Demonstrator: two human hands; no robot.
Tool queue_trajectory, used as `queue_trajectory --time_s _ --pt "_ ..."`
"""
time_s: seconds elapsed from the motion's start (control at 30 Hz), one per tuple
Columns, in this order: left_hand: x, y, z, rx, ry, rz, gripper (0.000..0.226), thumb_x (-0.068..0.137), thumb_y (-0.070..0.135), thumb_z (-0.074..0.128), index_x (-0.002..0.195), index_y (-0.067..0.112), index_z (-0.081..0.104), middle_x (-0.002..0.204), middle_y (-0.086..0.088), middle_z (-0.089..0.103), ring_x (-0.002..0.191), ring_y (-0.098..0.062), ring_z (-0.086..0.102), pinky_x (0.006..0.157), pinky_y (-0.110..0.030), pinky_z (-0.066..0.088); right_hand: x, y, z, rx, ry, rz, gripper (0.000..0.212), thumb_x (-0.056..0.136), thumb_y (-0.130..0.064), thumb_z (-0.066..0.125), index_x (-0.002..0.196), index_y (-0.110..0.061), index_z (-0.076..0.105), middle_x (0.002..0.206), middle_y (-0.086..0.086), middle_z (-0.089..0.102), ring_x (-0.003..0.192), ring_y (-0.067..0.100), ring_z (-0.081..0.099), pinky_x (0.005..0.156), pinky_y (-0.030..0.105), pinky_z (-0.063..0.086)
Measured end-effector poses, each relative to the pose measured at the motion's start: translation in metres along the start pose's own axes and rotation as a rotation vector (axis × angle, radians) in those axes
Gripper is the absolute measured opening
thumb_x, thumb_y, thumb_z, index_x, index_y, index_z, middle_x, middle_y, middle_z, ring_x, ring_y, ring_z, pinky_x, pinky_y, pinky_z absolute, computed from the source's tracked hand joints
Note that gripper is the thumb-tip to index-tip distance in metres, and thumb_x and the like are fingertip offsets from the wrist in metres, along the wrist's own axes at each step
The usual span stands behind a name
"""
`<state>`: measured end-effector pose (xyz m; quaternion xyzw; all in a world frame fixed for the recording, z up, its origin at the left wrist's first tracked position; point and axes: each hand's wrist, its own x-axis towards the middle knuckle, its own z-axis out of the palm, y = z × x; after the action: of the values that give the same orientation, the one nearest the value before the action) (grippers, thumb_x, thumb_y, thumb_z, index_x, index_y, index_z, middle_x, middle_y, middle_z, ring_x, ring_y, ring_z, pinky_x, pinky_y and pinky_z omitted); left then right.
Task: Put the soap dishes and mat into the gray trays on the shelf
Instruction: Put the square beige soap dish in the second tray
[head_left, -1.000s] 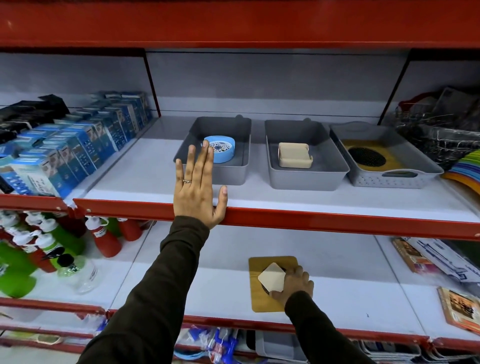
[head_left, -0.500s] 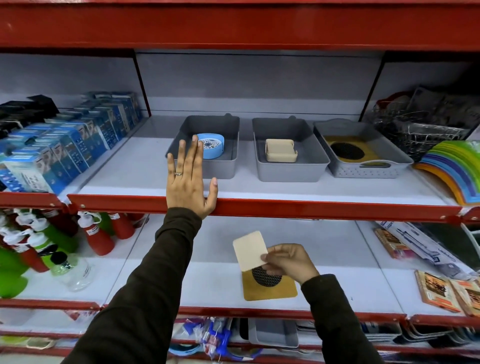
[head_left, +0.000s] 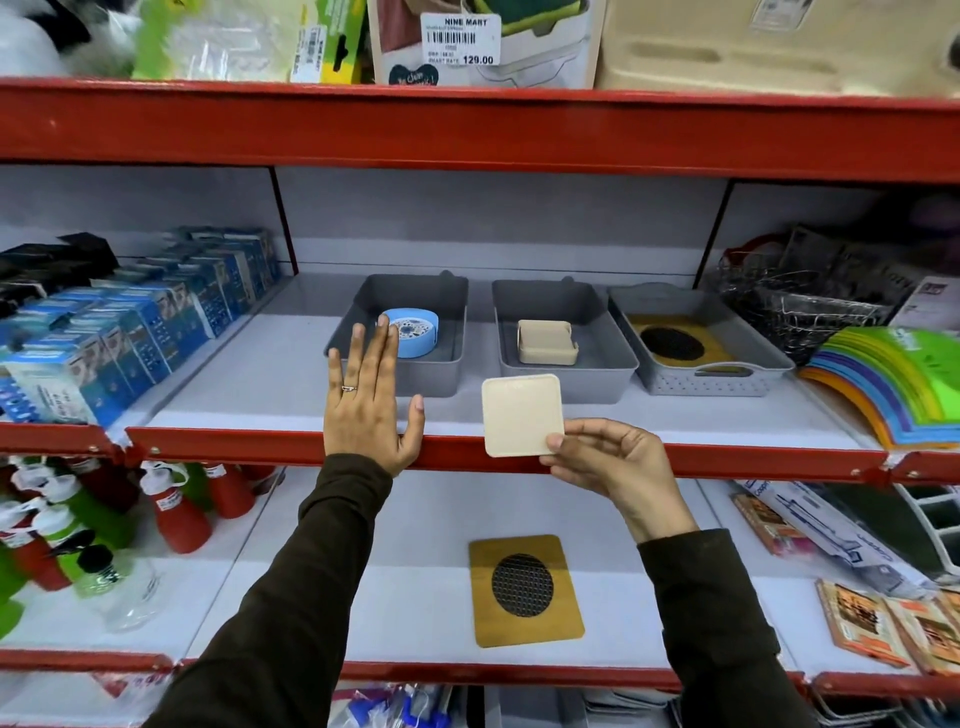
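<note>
Store shelving with red front rails and pale gray boards fills the view. On the middle shelf (head_left: 291, 395) sit three gray trays side by side: the left tray (head_left: 457, 306) has a round blue soap dish (head_left: 415, 332) in it, the middle tray (head_left: 602, 358) has a beige soap dish (head_left: 546, 341), and the right tray (head_left: 670, 382), the one with the perforated front, has a tan mat with a dark round mesh patch (head_left: 671, 344).

Left hand (head_left: 369, 405) is flat and spread open, palm on the red rail just in front of the left tray, holding nothing. Right hand (head_left: 608, 462) is pinched on the lower right corner of a cream square soap dish (head_left: 521, 414), held up in the air in front of the middle tray.

One shelf down, a second tan mat (head_left: 524, 590) with the same mesh circle lies flat on its own. Blue boxes (head_left: 135, 322) are stacked off to the left, red and green bottles (head_left: 176, 509) below them.
</note>
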<state>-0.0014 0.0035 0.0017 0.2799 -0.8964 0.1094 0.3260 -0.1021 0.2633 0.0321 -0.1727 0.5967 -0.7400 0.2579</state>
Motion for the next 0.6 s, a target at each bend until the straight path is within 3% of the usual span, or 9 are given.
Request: queue_trajectory --time_s 0.2,0.27,0.33,0.43,0.53,0.6 --pt "0.0 -0.001 0.003 -0.002 0.021 0.003 0.082 0.085 0.046 0.037 0.155 0.008 0.015 0.163 -0.01 0.013 0.152 -0.026 0.004 0.124 -0.044 -0.002 0.035 -0.032 -0.008 -0.074 0.095 -0.119 0.032 0.079 0.003 0.075 0.11 0.0 0.067 0.094 0.018 0.077 0.08 0.026 0.077 0.07 0.028 0.063" --pt "0.0 -0.001 0.004 -0.012 0.027 0.005 0.082 0.085 0.046 0.037 0.155 0.009 0.014 0.163 -0.01 0.013 0.152 -0.027 0.005 0.124 -0.045 0.0 0.068 -0.053 -0.01 -0.146 0.162 -0.174 0.027 0.08 0.006 0.073 0.105 -0.001 0.066 0.092 0.015 0.076 0.069 0.021 0.076 0.066 0.025 0.063" --pt "0.0 -0.001 0.004 -0.02 0.032 0.008 0.082 0.085 0.045 0.037 0.154 0.009 0.015 0.163 -0.01 0.014 0.152 -0.027 0.006 0.124 -0.046 0.003 0.105 -0.07 -0.009 -0.176 0.235 -0.139 0.02 0.08 0.007 0.072 0.096 -0.003 0.066 0.093 0.018 0.073 0.062 0.019 0.074 0.062 0.025 0.063" --pt "0.0 -0.001 0.004 -0.044 0.047 0.014 0.082 0.084 0.044 0.039 0.154 0.007 0.019 0.163 -0.011 0.016 0.152 -0.029 0.008 0.124 -0.048 0.007 0.152 -0.075 -0.009 -0.254 0.258 -0.08 0.016 0.079 0.007 0.073 0.093 0.0 0.068 0.095 0.021 0.071 0.074 0.03 0.073 0.06 0.026 0.063" --pt "-0.001 -0.001 0.005 -0.044 0.04 0.022 0.081 0.084 0.043 0.039 0.153 0.006 0.02 0.163 -0.011 0.016 0.152 -0.03 0.008 0.123 -0.051 0.011 0.19 -0.067 -0.013 -0.381 0.275 0.003 0.011 0.077 0.004 0.075 0.08 -0.003 0.068 0.089 0.021 0.073 0.076 0.033 0.075 0.068 0.035 0.064" --pt "-0.001 -0.002 0.004 -0.037 0.035 0.026 0.081 0.084 0.043 0.038 0.153 0.005 0.02 0.163 -0.011 0.016 0.152 -0.03 0.009 0.123 -0.051 0.011 0.217 -0.058 -0.018 -0.518 0.296 0.04 0.014 0.072 -0.004 0.08 0.082 -0.001 0.07 0.083 0.017 0.076 0.071 0.029 0.077 0.073 0.04 0.064"
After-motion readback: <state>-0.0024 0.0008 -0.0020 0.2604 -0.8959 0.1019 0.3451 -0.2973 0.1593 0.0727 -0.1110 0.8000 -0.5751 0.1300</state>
